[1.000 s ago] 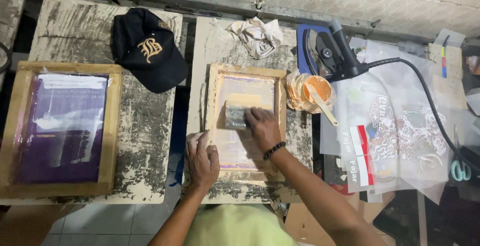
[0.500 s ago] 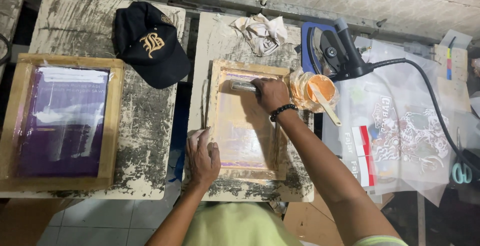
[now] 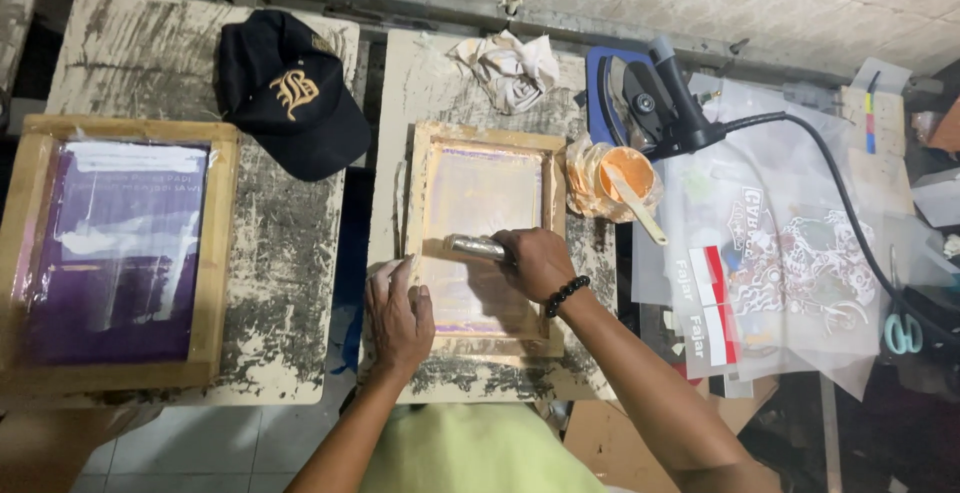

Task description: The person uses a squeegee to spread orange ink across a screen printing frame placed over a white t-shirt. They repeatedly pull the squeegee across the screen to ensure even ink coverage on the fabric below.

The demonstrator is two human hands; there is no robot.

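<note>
Both hands unchanged, squeegee (image 3: 478,247) pulled down to mid-screen (image 3: 484,141).

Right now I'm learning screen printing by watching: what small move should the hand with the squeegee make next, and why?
Probably draw the squeegee toward the body. The right hand holds it mid-screen, mesh remains below it, and the left hand braces the wooden frame.

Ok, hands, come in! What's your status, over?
Left hand flat on wooden screen frame. Right hand gripping squeegee mid-screen. Ink cup beside frame, nothing blocking.
</note>
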